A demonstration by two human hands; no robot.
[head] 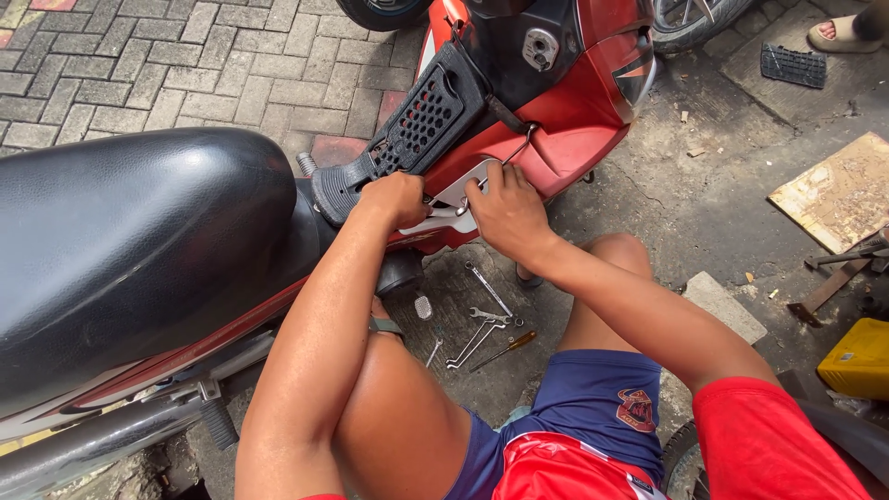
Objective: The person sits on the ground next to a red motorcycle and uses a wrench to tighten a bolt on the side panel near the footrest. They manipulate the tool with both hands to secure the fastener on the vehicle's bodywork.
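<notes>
Beside the red scooter: a silver metal side plate [460,190] is being worked on, below the black honeycomb footboard [421,116].
Left hand [396,199]: fingers closed around a small tool at the plate's left edge.
Right hand [505,211]: fingers pressed on the plate, steadying it.
Ground: loose spanners [482,324] lie between the knees.
Advice: the plate is best kept braced flat while the fastener is turned.

A person seen from above, with two bare arms and bare knees. They wear dark blue shorts [593,407] with a small red badge [635,409] on one leg, and a red short-sleeved shirt [769,444] with white trim.
</notes>
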